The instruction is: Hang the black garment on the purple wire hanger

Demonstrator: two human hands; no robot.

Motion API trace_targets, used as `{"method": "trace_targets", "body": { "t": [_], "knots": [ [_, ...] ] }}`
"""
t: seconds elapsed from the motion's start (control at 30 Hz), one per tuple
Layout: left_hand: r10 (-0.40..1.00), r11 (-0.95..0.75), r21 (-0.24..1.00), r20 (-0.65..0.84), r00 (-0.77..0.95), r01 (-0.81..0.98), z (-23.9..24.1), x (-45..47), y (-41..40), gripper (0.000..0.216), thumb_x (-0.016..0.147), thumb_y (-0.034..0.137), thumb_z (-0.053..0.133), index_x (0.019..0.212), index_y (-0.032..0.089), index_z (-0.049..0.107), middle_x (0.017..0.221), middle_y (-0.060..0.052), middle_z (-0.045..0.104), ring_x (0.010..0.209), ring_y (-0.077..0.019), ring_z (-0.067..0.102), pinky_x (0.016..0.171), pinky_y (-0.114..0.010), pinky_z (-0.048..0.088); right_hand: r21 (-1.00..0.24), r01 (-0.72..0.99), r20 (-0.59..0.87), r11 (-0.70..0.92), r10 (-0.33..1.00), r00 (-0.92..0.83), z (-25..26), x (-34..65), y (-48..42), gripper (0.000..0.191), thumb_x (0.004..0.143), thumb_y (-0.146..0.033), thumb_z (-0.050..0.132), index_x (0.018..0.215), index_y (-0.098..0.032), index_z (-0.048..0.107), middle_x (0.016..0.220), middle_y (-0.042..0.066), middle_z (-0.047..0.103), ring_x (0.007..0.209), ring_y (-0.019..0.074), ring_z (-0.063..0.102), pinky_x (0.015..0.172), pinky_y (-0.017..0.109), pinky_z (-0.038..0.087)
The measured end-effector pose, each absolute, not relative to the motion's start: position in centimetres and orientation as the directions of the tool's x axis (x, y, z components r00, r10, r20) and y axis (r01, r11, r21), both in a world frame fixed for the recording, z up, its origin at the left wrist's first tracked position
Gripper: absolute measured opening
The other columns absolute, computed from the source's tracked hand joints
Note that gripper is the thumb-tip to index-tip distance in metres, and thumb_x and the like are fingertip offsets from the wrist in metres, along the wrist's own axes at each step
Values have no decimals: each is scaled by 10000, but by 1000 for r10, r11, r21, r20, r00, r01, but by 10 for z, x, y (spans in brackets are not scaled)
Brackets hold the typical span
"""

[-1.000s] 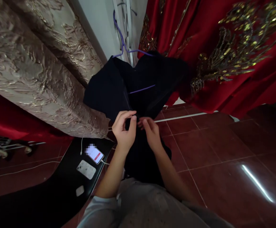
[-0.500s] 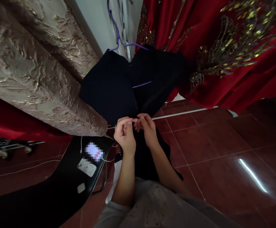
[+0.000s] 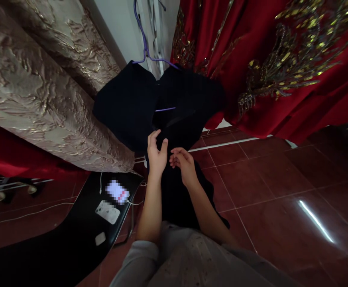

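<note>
A black garment (image 3: 132, 103) hangs in front of me on a purple hanger (image 3: 145, 48). My left hand (image 3: 156, 153) reaches up against the garment's front edge with the fingers stretched and apart, thumb out; it grips nothing that I can see. Just to its right, my right hand (image 3: 183, 165) rests against the dark cloth lower down with its fingers curled inward. What those fingers hold, if anything, is hidden against the black cloth.
A beige embossed gown (image 3: 42, 91) hangs at the left and a red gown with gold embroidery (image 3: 281, 67) at the right. A black surface (image 3: 72, 235) at lower left carries two phones (image 3: 111, 203) on cables. The floor is glossy dark red tile (image 3: 266, 187).
My hands were pinched together at the garment's front. Now the left hand has opened and risen along the cloth; the right hand has dropped slightly. The garment has swung a little left.
</note>
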State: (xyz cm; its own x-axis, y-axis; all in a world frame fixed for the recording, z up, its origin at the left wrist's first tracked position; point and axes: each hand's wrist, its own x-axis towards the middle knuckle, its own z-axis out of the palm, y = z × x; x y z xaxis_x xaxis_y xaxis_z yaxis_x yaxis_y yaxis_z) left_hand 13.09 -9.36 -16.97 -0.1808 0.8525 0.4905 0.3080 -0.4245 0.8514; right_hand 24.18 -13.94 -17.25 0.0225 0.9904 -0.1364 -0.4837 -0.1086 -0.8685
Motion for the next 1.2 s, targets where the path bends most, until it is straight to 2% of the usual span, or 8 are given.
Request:
{"method": "trace_targets", "body": {
  "t": [0.17, 0.27, 0.37, 0.67, 0.8, 0.93, 1.1, 1.2],
  "knots": [
    [820, -522, 847, 530, -214, 100, -152, 142, -130, 222, 1035, 275, 592, 1176, 212, 751, 1199, -101, 673, 1187, -222, 624, 1063, -376, 482, -921, -383, -88, -68, 996, 34, -175, 243, -137, 317, 867, -466, 671, 1008, -182, 669, 746, -5, 664, 584, 92, 566, 522, 204, 416],
    [820, -530, 847, 520, -240, 25, -141, 147, -153, 202, 1028, 233, 601, 1102, 212, 788, 1107, -86, 693, 1079, -197, 655, 952, -308, 523, -944, -330, 6, 6, 1000, 3, -169, 243, -138, 326, 924, -507, 638, 953, -183, 664, 779, 6, 667, 610, 93, 570, 537, 210, 426],
    [818, -532, 847, 516, -255, 9, -133, 145, -162, 198, 1015, 207, 611, 1069, 220, 801, 1070, -75, 702, 1032, -191, 664, 911, -297, 530, -934, -350, 59, 76, 997, 58, -160, 242, -141, 323, 957, -493, 614, 842, -191, 612, 712, -9, 631, 593, 90, 556, 539, 211, 420],
    [830, -524, 852, 503, -240, -26, -126, 138, -166, 199, 1000, 182, 604, 1018, 198, 801, 1016, -75, 704, 974, -186, 683, 864, -297, 557, -932, -351, 89, 94, 996, 28, -158, 242, -146, 233, 919, -421, 676, 882, -195, 636, 675, -28, 622, 568, 85, 550, 530, 206, 417],
    [850, -494, 867, 464, -250, -67, -138, 130, -160, 154, 968, 165, 631, 1094, 201, 711, 1085, -69, 696, 1003, -186, 712, 915, -315, 564, -945, -321, 54, 59, 998, 23, -152, 243, -146, 195, 864, -371, 710, 831, -180, 695, 639, -28, 591, 565, 82, 525, 536, 212, 394],
    [905, -399, 917, 390, -172, -19, -160, 119, -149, 462, 835, 122, 754, 1219, 246, 529, 1209, -69, 672, 1114, -197, 690, 1006, -345, 532, -950, -312, 36, 30, 999, -12, -150, 246, -149, 204, 834, -359, 710, 748, -177, 673, 564, -52, 502, 515, 66, 423, 511, 220, 318],
    [913, -377, 924, 382, -145, 63, -175, 128, -145, 96, 905, 180, 686, 892, 184, 591, 815, -1, 598, 813, -133, 627, 785, -244, 507, -978, -208, 32, 0, 988, -152, -147, 257, -143, 265, 841, -402, 721, 726, -165, 697, 532, -50, 466, 497, 63, 375, 489, 231, 254],
    [903, -366, 930, 365, -228, 38, -186, 139, -137, 168, 885, 216, 715, 801, 176, 576, 746, 12, 577, 724, -125, 599, 718, -236, 492, -983, -169, 96, 74, 988, -122, -114, 261, -117, 249, 835, -370, 734, 715, -153, 722, 528, -45, 480, 488, 54, 371, 485, 226, 265]
  ]
}}
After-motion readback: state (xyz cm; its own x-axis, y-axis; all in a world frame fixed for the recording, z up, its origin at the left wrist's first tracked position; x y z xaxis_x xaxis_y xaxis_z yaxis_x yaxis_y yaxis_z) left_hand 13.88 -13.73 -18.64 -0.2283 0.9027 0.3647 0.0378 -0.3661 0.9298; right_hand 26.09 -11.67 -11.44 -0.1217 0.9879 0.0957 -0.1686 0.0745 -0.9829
